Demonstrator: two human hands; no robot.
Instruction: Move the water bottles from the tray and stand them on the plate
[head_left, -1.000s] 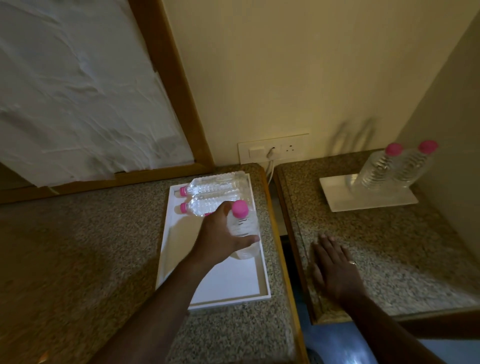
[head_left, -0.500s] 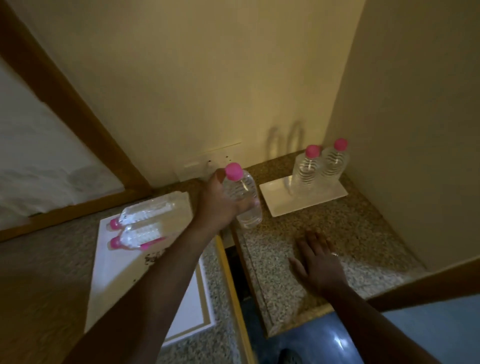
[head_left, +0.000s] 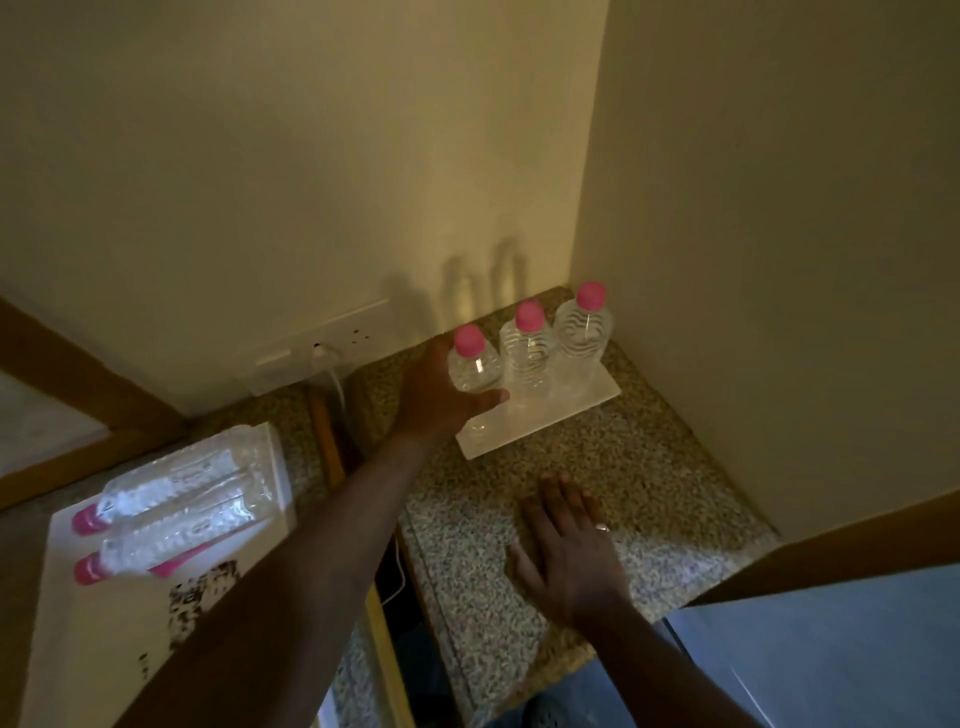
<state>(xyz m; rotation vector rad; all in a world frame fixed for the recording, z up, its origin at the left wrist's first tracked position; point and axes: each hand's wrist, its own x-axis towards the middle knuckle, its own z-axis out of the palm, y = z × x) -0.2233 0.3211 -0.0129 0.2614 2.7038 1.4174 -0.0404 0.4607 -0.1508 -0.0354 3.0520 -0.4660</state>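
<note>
Over the white plate (head_left: 540, 434) at the far right corner, our left hand (head_left: 441, 395) held the third bottle (head_left: 470, 371) upright, its pink cap up, right beside the two bottles (head_left: 553, 348) already standing there. Half a second before, that bottle had hung over the gap between the two counters; a second before, it had only just come up off the tray (head_left: 130, 639). So the carry was all but done, and we judged that the step in hand was the setting-down. Whether its base already touched the plate we could not tell, because the fingers hid the lower part.

Our left arm reached long and nearly straight across the gap, the thumb curled over the front of the bottle and the fingers wrapped behind it. Our right hand (head_left: 566, 551) lay flat on the speckled counter (head_left: 649, 483), fingers spread, holding nothing, just as it had lain throughout.

Two more bottles (head_left: 171, 514) lay on their sides on the tray at the left, so we reckoned the task a little over halfway through
</note>
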